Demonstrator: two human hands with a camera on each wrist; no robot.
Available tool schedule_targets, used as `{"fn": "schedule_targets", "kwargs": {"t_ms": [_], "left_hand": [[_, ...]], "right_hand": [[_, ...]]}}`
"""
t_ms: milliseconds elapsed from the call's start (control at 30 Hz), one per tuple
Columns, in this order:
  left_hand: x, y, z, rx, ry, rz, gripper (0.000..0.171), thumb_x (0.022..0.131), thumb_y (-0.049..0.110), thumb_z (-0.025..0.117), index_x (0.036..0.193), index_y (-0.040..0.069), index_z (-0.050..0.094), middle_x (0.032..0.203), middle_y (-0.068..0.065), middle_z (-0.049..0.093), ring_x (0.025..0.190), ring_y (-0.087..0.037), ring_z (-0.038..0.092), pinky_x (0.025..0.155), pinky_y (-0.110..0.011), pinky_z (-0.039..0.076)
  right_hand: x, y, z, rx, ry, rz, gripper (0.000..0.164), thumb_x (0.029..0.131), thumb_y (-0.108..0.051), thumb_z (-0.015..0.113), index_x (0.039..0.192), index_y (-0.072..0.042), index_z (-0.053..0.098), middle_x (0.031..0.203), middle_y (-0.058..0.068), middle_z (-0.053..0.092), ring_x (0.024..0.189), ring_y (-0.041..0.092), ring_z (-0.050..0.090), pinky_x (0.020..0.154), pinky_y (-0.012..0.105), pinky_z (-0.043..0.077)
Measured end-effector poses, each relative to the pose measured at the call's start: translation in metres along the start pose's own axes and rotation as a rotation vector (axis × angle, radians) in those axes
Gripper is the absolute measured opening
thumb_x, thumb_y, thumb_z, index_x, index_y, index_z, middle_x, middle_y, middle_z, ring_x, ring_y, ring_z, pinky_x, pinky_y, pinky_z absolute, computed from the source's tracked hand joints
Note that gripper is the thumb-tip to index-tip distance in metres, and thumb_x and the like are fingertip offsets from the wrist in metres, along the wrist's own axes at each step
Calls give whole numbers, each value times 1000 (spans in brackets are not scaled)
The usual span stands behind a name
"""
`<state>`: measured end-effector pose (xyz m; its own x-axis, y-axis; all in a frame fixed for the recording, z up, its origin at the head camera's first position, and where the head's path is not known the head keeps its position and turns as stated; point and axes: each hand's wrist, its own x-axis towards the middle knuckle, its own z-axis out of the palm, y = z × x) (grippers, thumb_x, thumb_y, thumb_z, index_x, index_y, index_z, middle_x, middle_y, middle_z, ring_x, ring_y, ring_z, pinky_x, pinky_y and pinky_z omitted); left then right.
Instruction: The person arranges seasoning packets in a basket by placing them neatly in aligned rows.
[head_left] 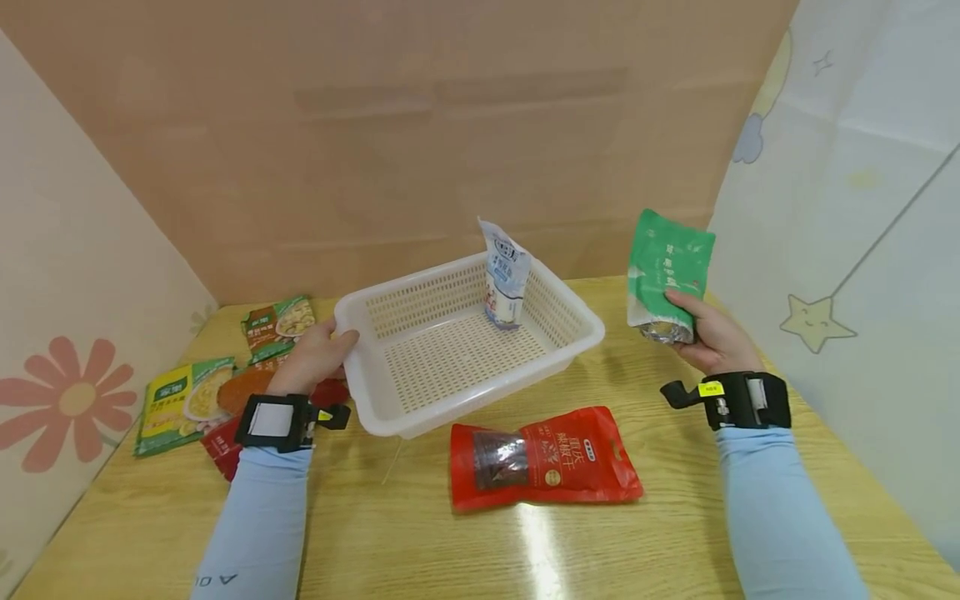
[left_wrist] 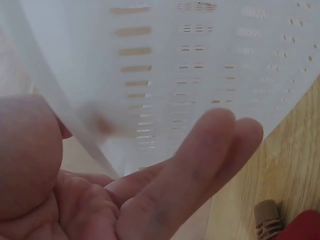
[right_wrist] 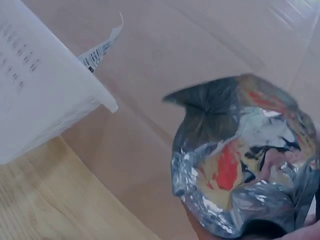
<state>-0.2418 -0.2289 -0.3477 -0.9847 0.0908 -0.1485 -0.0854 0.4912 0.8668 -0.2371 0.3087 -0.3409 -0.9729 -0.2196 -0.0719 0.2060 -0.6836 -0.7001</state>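
Note:
My left hand (head_left: pixel 311 358) grips the left rim of a white plastic basket (head_left: pixel 480 398), thumb over the edge. In the left wrist view, its fingers (left_wrist: pixel 200 145) lie against the slotted outer wall (left_wrist: pixel 165 55). Inside the basket, a blue-and-white pouch (head_left: pixel 504 279) stands upright near the back wall. To the right, my right hand (head_left: pixel 712 333) holds a green pouch (head_left: pixel 666 258) by its side, raised over the table. The right wrist view shows the pouch's shiny silvery bottom (right_wrist: pixel 240 165), with most of that hand hidden.
A red pouch (head_left: pixel 570 458) with a dark window lies in front of the basket. At the left are a yellow-green packet (head_left: pixel 168 408), a brown-green packet (head_left: pixel 273 327) and red items partly behind the left arm. Walls (head_left: pixel 465 150) enclose the table's back and sides.

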Motion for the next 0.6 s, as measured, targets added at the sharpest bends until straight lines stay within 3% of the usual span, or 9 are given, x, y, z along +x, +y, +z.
{"fn": "schedule_targets", "kwargs": {"t_ms": [167, 267, 367, 467, 600], "left_hand": [[-1, -1, -1, -10, -10, 4, 59, 105, 26, 44, 155, 0, 25, 130, -29, 55, 99, -36, 68, 76, -44, 59], [-2, -1, -3, -15, -22, -6, 59, 106, 27, 44, 155, 0, 24, 129, -29, 56, 97, -34, 69, 76, -45, 59], [-5, 2, -6, 0, -30, -37, 67, 105, 30, 44, 157, 0, 14, 130, -32, 55, 91, -32, 71, 80, -49, 58], [-12, 9, -12, 91, -5, -57, 74, 105, 36, 43, 156, -4, 6, 136, -34, 49, 83, -27, 71, 79, -45, 58], [-26, 24, -19, 248, 96, -1, 74, 105, 40, 40, 155, -7, 11, 142, -30, 46, 80, -25, 64, 68, -34, 53]], "right_hand": [[-2, 1, 13, -62, 30, -99, 60, 101, 0, 51, 150, -22, 24, 122, 3, 57, 104, 18, 64, 84, 30, 55], [-4, 2, 21, -91, 35, -143, 57, 99, 2, 54, 147, -16, 28, 121, 4, 58, 102, 17, 65, 82, 28, 56], [-6, 4, 30, -145, 53, -196, 48, 97, 4, 57, 139, -10, 37, 117, 5, 59, 98, 16, 66, 79, 27, 56], [-9, 5, 40, -212, 76, -238, 44, 96, 4, 60, 133, -8, 42, 115, 4, 61, 96, 15, 66, 78, 26, 56], [-13, 6, 53, -308, 73, -270, 44, 95, 2, 62, 133, -7, 42, 117, 4, 60, 96, 14, 65, 77, 25, 56]]}}
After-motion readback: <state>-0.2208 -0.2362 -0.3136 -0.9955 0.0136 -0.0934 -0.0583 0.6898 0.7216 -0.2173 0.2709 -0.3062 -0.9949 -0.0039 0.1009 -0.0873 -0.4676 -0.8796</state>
